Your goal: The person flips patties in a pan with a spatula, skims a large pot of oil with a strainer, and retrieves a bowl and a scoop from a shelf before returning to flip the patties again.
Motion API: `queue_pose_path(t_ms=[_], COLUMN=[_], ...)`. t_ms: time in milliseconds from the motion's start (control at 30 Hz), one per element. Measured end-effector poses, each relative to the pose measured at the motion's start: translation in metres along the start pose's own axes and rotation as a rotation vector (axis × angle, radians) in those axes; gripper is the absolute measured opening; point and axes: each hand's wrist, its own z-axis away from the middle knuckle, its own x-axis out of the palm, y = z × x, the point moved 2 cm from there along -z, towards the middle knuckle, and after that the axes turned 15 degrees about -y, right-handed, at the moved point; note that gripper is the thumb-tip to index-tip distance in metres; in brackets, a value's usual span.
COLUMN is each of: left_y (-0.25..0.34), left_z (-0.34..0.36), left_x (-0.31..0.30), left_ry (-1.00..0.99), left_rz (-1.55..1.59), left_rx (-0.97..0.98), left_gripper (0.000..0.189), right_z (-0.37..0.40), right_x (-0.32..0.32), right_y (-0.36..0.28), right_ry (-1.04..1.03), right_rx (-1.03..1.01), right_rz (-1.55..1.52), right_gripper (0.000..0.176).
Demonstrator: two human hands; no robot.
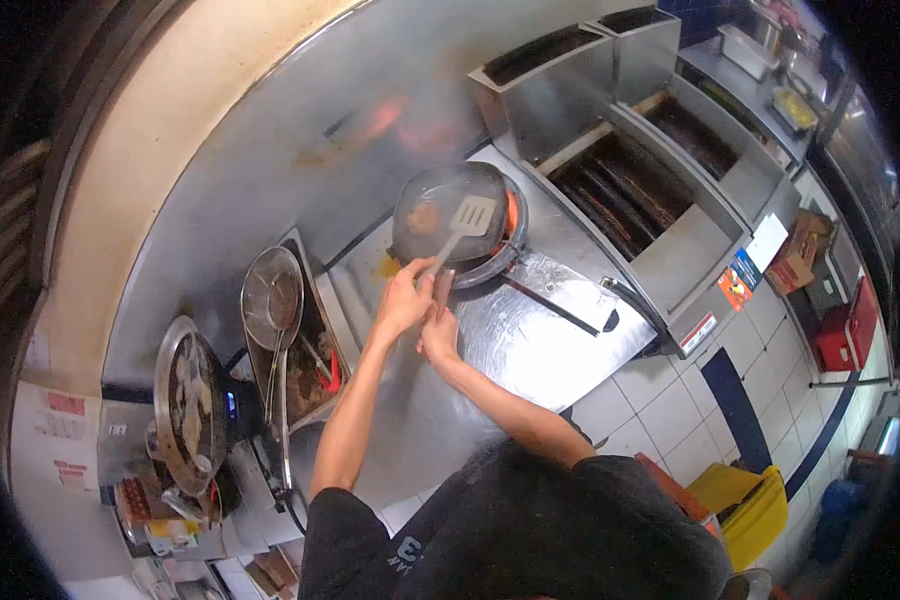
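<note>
Black shirt (530,530) bears a "3" (408,549); smaller lettering (400,564) is unclear

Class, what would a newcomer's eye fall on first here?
Probably the dark pan near the centre, with the left hand holding a spatula over it and the right hand at its handle. Next, the bright yellow item at lower right and the fryers at upper right.

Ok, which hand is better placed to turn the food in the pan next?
Probably the left: the left hand already grips the slotted spatula, its blade over the pan near the food. The right hand is on the pan's handle.
</note>
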Motion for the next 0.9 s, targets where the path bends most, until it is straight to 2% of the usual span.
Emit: queue_pose_path(t_ms=[67, 167, 233, 267, 333, 367, 433, 467, 533, 600, 667, 800, 867, 900], left_y=[-0.001, -0.002, -0.004, -0.002, -0.003, -0.004, -0.006, -0.003, 0.001, 0.007, 0.004, 0.022, 0.025, 0.019], left_z=[0.003, 0.002, 0.001, 0.002, 0.003, 0.003, 0.002, 0.000, -0.003, -0.008, -0.011, 0.002, 0.002, -0.004], left_x=[0.004, 0.009, 0.013, 0.013, 0.016, 0.019, 0.016, 0.011, -0.001, -0.010, -0.008, 0.002, 0.001, -0.005], left_ry=[0.078, 0.055, 0.033, 0.034, 0.038, 0.043, 0.048, 0.012, -0.015, -0.026, -0.046, -0.034, -0.027, -0.003], left_rz=[-0.054, -0.070, -0.073, -0.099, -0.119, -0.148, -0.176, -0.164, -0.144, -0.192, -0.211, -0.222, -0.279, -0.237], left_rx=[0.010, -0.037, -0.080, -0.080, -0.092, -0.103, -0.120, -0.124, -0.137, -0.057, -0.067, -0.180, -0.234, -0.093], left_gripper=[0.032, 0.033, 0.033, 0.033, 0.033, 0.033, 0.032, 0.032, 0.032, 0.032, 0.032, 0.032, 0.032, 0.031], right_z=[0.001, 0.001, 0.005, -0.010, -0.049, -0.042, -0.015, -0.005, 0.003, 0.001, 0.001, -0.009, -0.014, -0.012], right_x=[-0.002, 0.001, 0.002, 0.002, 0.000, 0.001, 0.004, 0.003, 0.003, 0.005, 0.002, 0.004, 0.004, 0.004], right_y=[-0.004, -0.010, -0.014, 0.012, 0.076, 0.064, 0.018, 0.002, -0.012, -0.009, -0.006, 0.009, 0.020, 0.014], right_ry=[-0.021, -0.019, 0.041, 0.044, 0.268, 0.261, 0.190, 0.182, 0.024, 0.044, 0.040, 0.062, 0.110, 0.102], right_rx=[0.056, 0.080, 0.037, 0.050, -0.571, -0.563, -0.165, -0.156, 0.068, 0.088, 0.067, -0.020, -0.131, -0.127], right_rz=[0.023, 0.007, -0.028, -0.030, 0.228, 0.230, 0.032, 0.036, -0.024, 0.007, 0.069, -0.031, -0.007, -0.003], right_gripper=[0.052, 0.056, 0.045, 0.045, 0.043, 0.043, 0.040, 0.040, 0.040, 0.043, 0.045, 0.044, 0.043, 0.043])
